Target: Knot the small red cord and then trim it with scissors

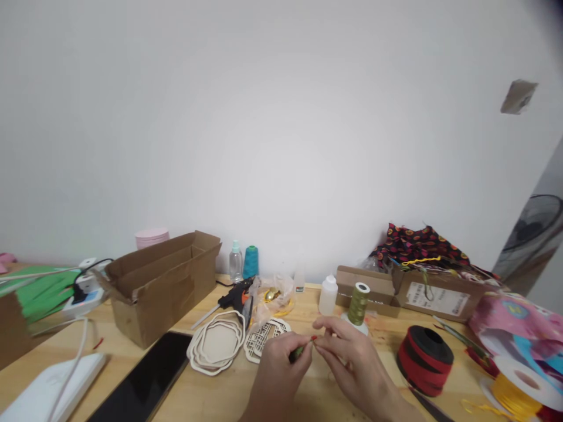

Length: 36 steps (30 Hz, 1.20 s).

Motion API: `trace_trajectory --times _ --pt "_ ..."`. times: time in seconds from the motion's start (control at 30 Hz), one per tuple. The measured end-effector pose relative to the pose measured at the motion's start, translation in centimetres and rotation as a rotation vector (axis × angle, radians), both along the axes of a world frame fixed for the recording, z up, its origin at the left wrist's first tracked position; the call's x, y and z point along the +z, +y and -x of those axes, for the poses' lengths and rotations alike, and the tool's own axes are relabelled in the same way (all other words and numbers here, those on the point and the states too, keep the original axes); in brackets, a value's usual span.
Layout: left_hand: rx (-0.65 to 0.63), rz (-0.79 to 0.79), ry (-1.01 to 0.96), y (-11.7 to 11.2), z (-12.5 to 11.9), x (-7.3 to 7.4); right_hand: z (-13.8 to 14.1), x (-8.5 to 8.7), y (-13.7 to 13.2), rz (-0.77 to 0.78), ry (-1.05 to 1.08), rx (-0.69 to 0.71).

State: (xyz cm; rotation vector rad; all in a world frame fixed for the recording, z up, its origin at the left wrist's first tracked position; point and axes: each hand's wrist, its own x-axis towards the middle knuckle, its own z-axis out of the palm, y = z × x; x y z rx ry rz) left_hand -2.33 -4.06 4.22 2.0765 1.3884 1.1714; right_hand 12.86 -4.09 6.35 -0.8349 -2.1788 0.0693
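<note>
Over the front middle of the table, my left hand (pixel 279 369) and my right hand (pixel 356 363) meet at the fingertips. Between them is a tiny red piece (pixel 314 338), too small to name. My left hand is closed, and a dark green bit (pixel 297 353) shows inside its curled fingers. Thumb and forefinger of my right hand pinch at the red piece, while its other fingers are loosely bent. Just left of my hands lie a pale cut-out lattice panel (pixel 259 340) and a stack of wavy-edged frames (pixel 211 363). An olive thread cone (pixel 359 305) stands behind my right hand.
A long open cardboard box (pixel 167 287), black phone (pixel 145 375) and white power bank (pixel 57 390) occupy the left. Behind are a glue gun (pixel 233 296), teal thread cone (pixel 250 262) and white bottle (pixel 328 296). A red-black ribbon roll (pixel 425 360) and yellow cord spool (pixel 514 395) sit right.
</note>
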Motion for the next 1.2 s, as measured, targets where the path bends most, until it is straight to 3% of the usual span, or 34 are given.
trace_trajectory --times 0.2,0.4,0.73,0.97,1.2 --pt "-0.028 0.032 -0.042 -0.2 0.0 0.2 -0.4 -0.3 0.3 0.031 0.018 0.132" --pt "-0.21 0.441 -0.522 0.2 -0.1 0.2 -1.5 0.2 0.1 -0.065 0.039 0.174" --pt "-0.336 0.791 -0.657 0.4 0.4 -0.1 -1.9 -0.5 0.0 -0.025 -0.083 0.21" --pt "-0.313 0.819 -0.712 0.4 0.4 -0.2 -1.7 -0.5 -0.2 -0.043 -0.044 0.204" --pt "-0.216 0.733 -0.668 0.5 0.0 -0.4 -1.5 -0.3 -0.1 -0.226 -0.211 -0.012"
